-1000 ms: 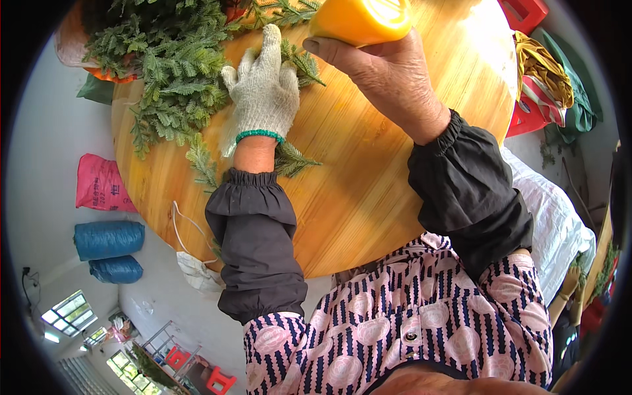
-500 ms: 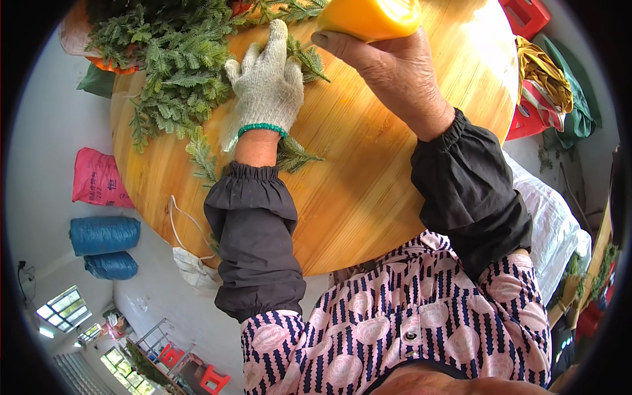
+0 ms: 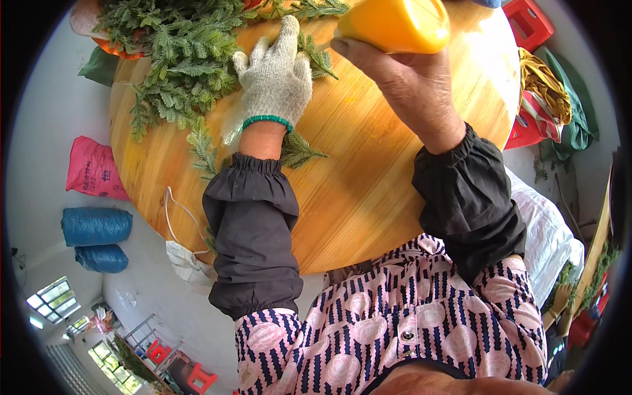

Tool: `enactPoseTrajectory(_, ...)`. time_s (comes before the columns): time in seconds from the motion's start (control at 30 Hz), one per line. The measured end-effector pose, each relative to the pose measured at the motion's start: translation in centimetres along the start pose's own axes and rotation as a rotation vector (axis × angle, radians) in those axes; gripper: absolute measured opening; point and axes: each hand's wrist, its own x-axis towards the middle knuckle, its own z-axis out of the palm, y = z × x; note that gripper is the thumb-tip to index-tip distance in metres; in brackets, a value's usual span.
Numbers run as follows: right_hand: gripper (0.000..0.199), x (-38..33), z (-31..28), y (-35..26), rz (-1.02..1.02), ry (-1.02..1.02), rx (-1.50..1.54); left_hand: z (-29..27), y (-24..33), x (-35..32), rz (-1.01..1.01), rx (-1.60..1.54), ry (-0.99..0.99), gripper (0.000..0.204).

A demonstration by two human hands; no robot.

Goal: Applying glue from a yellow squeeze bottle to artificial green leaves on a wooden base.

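Observation:
My left hand (image 3: pixel 276 85), in a whitish knit glove with a green cuff, rests over the wooden table with its fingers stretched out. A green fir sprig (image 3: pixel 319 60) lies against its fingers, and another sprig (image 3: pixel 299 153) pokes out beside its wrist. What is under the palm is hidden. My bare right hand (image 3: pixel 411 85) is closed around a yellow-orange bottle (image 3: pixel 398 25), tilted in the air to the right of the glove. The bottle's far end is out of sight. A thick heap of fir branches (image 3: pixel 184 66) lies left of the glove.
The round wooden table (image 3: pixel 368 191) has a white cord and bag (image 3: pixel 187 260) at its near left edge. Blue bundles (image 3: pixel 97 226) and a pink sack (image 3: pixel 94 169) stand beyond it on the left. Red stools (image 3: pixel 530 23) and cloths (image 3: pixel 543 85) are at the right.
My right hand has carried the bottle a little to the right and nearer. My gloved left hand has shifted slightly right, its fingers still stretched. The whole view has moved slightly.

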Motion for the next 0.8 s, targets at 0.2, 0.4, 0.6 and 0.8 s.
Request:
enactPoseTrajectory(0.2,0.031,0.4,0.4,0.9,-0.137,0.003,0.011,-0.1,-0.1,-0.1,-0.013,0.008,-0.015,0.059)
enactPoseTrajectory(0.4,0.024,0.7,0.2,1.3,-0.208,0.042,-0.008,0.1,0.0,0.2,-0.004,0.033,-0.029,0.059)
enactPoseTrajectory(0.6,0.025,0.9,-0.4,0.1,-0.13,-0.055,-0.037,0.1,-0.2,0.0,0.011,0.038,-0.02,0.059)
enactPoseTrajectory(0.8,0.026,0.9,-0.1,0.1,-0.215,-0.028,0.025,0.7,-0.5,0.0,0.042,0.047,0.017,0.06)
